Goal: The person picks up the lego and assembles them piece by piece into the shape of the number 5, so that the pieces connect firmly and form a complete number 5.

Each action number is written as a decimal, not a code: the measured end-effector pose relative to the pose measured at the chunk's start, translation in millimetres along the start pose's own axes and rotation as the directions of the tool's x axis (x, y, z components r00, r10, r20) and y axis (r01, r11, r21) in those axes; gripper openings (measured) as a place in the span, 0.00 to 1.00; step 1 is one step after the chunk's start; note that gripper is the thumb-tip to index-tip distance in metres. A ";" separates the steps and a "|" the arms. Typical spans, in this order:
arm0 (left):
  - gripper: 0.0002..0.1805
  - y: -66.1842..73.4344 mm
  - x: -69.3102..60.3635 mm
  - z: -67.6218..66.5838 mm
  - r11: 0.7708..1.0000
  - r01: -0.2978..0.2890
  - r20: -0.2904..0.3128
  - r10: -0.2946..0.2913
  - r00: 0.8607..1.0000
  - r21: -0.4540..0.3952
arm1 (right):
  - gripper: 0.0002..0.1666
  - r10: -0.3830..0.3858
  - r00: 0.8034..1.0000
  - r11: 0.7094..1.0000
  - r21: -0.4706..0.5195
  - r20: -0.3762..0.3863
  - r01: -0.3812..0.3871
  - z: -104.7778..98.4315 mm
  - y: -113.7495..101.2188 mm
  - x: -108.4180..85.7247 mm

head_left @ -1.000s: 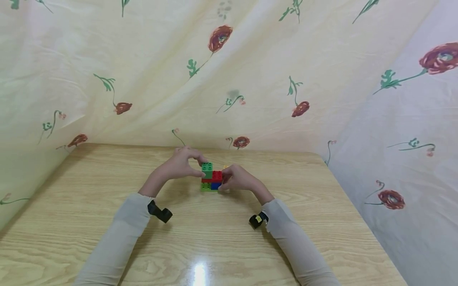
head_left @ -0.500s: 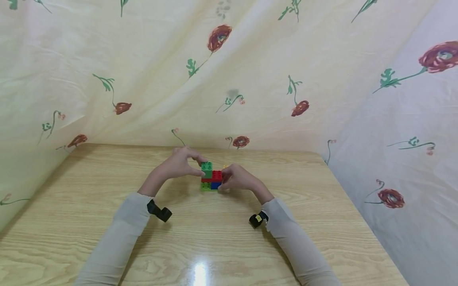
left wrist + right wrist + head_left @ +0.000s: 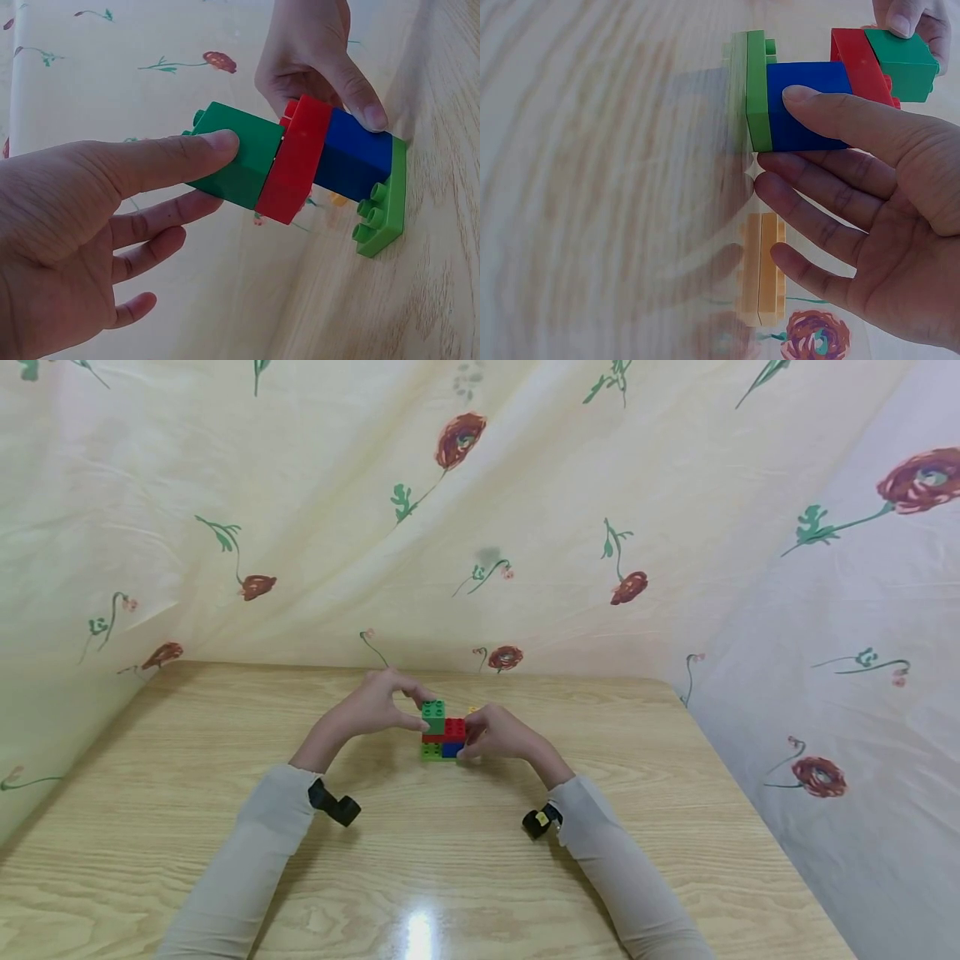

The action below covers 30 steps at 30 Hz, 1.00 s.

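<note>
With my left hand (image 3: 82, 225) I pinch the green block (image 3: 244, 154) by its sides, thumb on the near face and the other fingers reaching along below, the last ones loosely bent and apart. With my right hand (image 3: 889, 247) I grip the blue block (image 3: 806, 105), thumb flat on its face and the fingers behind it.

The green block sits on the left end of the red block (image 3: 296, 161); a thin seam shows between them, and I cannot tell whether they are fully pressed together. The red block lies across the top of the blue block, which stands on the right part of a light green base (image 3: 757, 101); bare studs show on the base's left part. That base lies on the desk (image 3: 420, 843).

Near my right little finger a yellow block (image 3: 761, 270) rests on the desk; I cannot tell whether the two touch. Behind the desk hangs a flowered cloth (image 3: 337, 468).
</note>
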State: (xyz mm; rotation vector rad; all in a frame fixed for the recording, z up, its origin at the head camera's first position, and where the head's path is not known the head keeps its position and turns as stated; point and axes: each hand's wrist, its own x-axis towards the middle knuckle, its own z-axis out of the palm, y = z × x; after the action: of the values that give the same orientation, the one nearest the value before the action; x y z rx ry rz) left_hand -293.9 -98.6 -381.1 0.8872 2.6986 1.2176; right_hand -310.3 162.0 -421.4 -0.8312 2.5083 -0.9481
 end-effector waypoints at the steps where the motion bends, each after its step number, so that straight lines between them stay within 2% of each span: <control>1: 0.20 0.1 -0.1 0.1 1.000 0.001 0.000 -0.001 1.000 -0.002 | 0.17 0.002 1.000 1.000 0.001 0.000 -0.002 0.0 -0.2 -0.1; 8: 0.20 0.2 -0.6 0.2 1.000 0.020 0.002 -0.020 1.000 -0.008 | 0.17 0.010 1.000 1.000 0.003 0.001 -0.010 0.0 -1.0 -0.5; 19: 0.20 -2.0 0.4 0.5 1.000 -0.009 -0.010 0.009 1.000 -0.008 | 0.17 0.008 1.000 1.000 0.010 0.000 -0.008 0.1 -0.4 -0.5; 30: 0.20 -0.5 -0.2 1.3 1.000 0.027 0.000 -0.027 1.000 0.004 | 0.17 0.004 1.000 1.000 0.004 -0.003 -0.004 0.6 -0.4 -0.9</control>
State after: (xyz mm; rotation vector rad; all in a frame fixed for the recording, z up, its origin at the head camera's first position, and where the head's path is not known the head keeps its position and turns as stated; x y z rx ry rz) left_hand -293.6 -98.1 -382.4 0.8484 2.7046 1.2072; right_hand -309.1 162.0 -421.5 -0.8235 2.5089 -0.9538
